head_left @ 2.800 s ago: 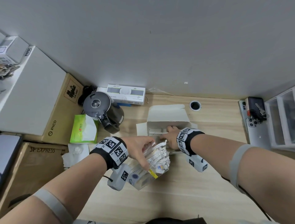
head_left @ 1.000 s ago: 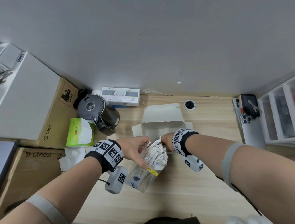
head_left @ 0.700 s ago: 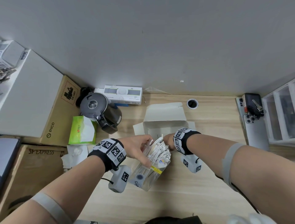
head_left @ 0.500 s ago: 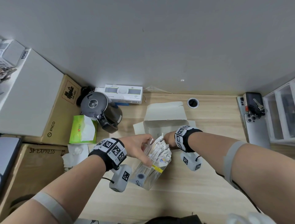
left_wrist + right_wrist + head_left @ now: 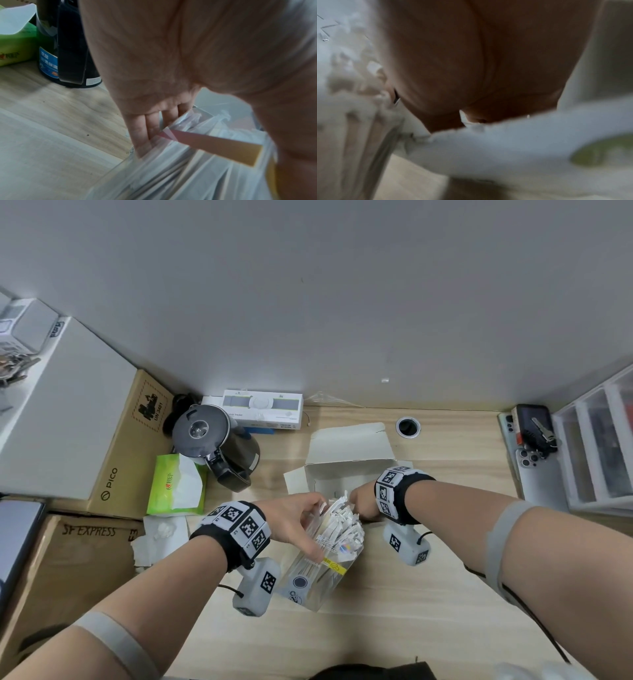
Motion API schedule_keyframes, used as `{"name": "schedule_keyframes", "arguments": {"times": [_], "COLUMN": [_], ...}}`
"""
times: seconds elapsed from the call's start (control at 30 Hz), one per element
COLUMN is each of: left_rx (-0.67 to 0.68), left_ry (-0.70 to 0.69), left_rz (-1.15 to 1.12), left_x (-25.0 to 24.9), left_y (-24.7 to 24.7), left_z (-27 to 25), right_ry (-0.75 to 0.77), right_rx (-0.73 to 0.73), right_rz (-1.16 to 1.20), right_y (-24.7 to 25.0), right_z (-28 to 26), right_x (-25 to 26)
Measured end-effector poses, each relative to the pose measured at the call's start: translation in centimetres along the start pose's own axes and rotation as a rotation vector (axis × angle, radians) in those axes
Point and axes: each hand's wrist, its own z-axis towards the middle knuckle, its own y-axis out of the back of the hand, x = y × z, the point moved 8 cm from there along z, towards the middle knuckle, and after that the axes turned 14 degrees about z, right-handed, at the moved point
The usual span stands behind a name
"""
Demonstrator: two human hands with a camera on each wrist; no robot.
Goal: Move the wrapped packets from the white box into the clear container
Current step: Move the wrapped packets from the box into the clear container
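The clear container (image 5: 320, 568) stands tilted on the desk, packed with wrapped packets (image 5: 344, 520) that stick out of its mouth. My left hand (image 5: 296, 523) grips its upper side; in the left wrist view the fingers (image 5: 147, 132) curl round the container (image 5: 171, 175) wall. My right hand (image 5: 363, 501) is at the far side of the container's mouth, against the packets and just in front of the open white box (image 5: 342, 474). Its fingers are hidden behind the packets. The right wrist view is blurred and shows only the palm (image 5: 471, 60).
A black kettle (image 5: 214, 450) and a green tissue pack (image 5: 176, 489) stand to the left, with cardboard boxes (image 5: 130, 440) beyond them. Phones and keys (image 5: 534, 440) and clear drawers (image 5: 599, 446) are at the right. A cable hole (image 5: 407, 426) lies behind the white box.
My right hand has left the white box and come to the container's mouth, where it has stayed for the last second. My left hand keeps its grip on the container.
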Motion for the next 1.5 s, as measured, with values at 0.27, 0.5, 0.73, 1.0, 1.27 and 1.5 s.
{"name": "schedule_keyframes", "arguments": {"times": [0.27,0.5,0.73,1.0,1.27,1.5], "left_rx": [-0.037,-0.052,-0.108,-0.117,-0.166,-0.204], "left_ry": [-0.002,0.016,-0.003,-0.011,0.039,0.072], "left_rz": [0.004,0.047,0.048,0.052,0.138,0.137], "left_x": [-0.3,-0.4,-0.7,-1.1,-0.7,-0.5], "left_y": [0.1,0.1,0.6,1.2,1.0,1.4], "left_z": [0.1,0.2,-1.0,-2.6,-3.6,-4.8], "right_ry": [0.037,0.045,0.039,0.116,0.319,0.258], "right_rx": [0.004,-0.050,-0.131,-0.298,-0.361,-0.311], "right_rz": [0.044,0.125,0.270,0.483,0.023,-0.435], "right_y": [1.1,0.9,2.8,7.4,6.9,5.0], "right_z": [-2.1,-3.0,-3.9,-8.6,-12.2,-12.3], "right_x": [0.6,0.1,-0.6,0.0,4.2,5.4]}}
